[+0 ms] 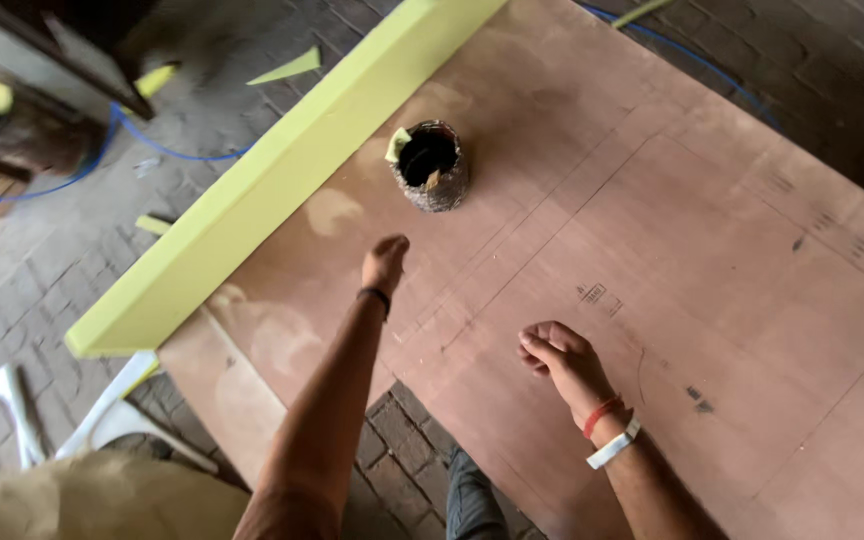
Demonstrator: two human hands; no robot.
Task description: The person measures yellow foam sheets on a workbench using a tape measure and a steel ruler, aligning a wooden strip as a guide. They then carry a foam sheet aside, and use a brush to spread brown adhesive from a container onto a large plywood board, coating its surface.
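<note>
A large brown plywood sheet [652,250] lies in front of me with thin pencil lines drawn across it. My left hand [384,263] reaches forward over the sheet with the fingers curled in, holding nothing that I can see; a dark band circles its wrist. Just beyond it stands a small dark can [430,165] with a yellow-green scrap and a stick in it. My right hand [562,357] rests on the sheet nearer to me, fingers loosely curled, empty, with red and white bands on the wrist.
A long yellow-green board [252,200] lies along the plywood's left edge. A blue cable [142,140] runs over the brick floor. White plastic chair legs [102,410] stand at lower left. Yellow-green offcuts [287,68] lie scattered on the floor.
</note>
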